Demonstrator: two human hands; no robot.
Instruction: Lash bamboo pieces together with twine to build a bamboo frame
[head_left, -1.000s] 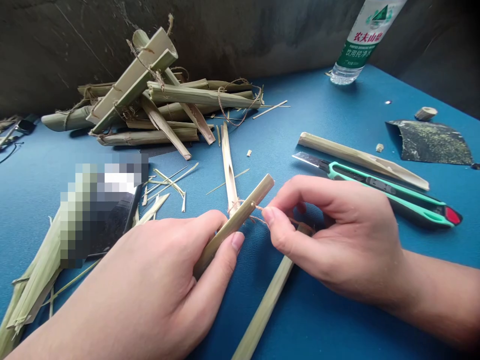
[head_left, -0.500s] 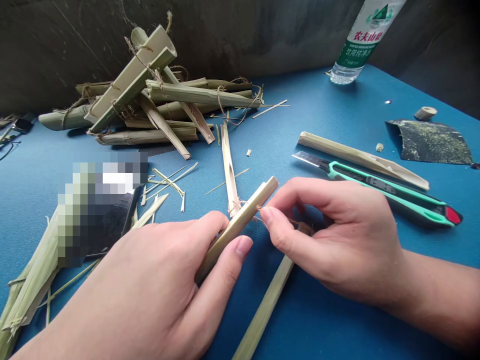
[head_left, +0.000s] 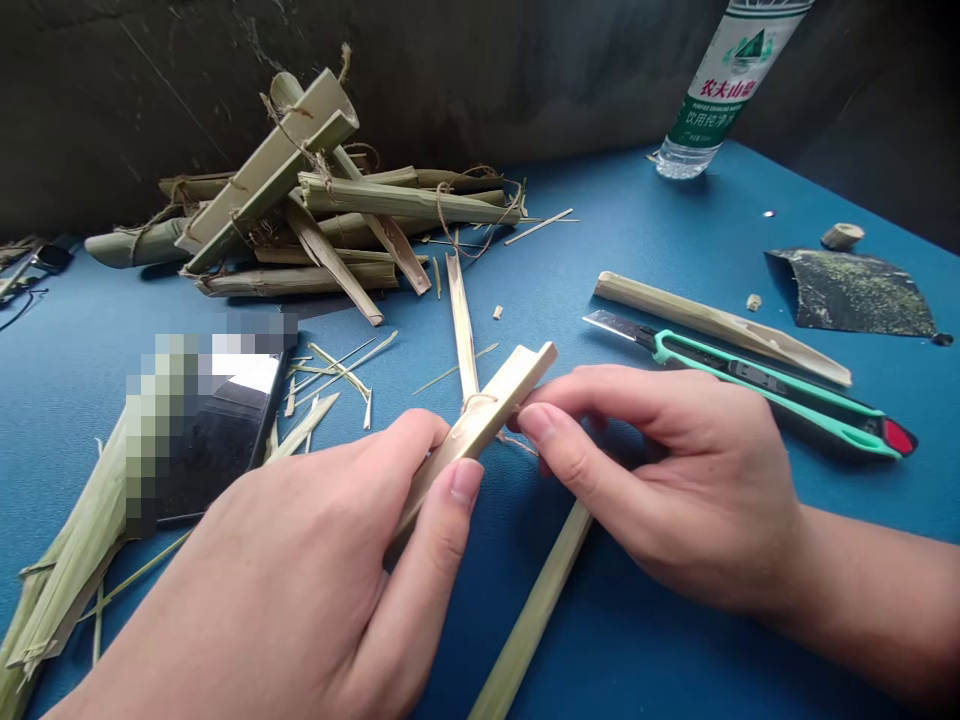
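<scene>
My left hand [head_left: 300,580] grips a pale split bamboo piece [head_left: 501,398] that points up and to the right. A thin brown string [head_left: 480,402] loops around that piece. My right hand [head_left: 675,480] pinches the string's end right beside the piece, fingers pressed together. Under my right hand lies a second bamboo strip [head_left: 529,620] on the blue table [head_left: 600,230].
A pile of split bamboo tied with string [head_left: 315,210] lies at the back left. A green utility knife [head_left: 757,375] with its blade out lies right of my hands, beside a bamboo strip [head_left: 720,325]. A water bottle [head_left: 712,85], dark sandpaper [head_left: 847,290] and green leaves [head_left: 67,570] are around.
The bamboo piece has tilted and shifted slightly upward. My right fingers have moved closer against it, drawing the string tighter around it.
</scene>
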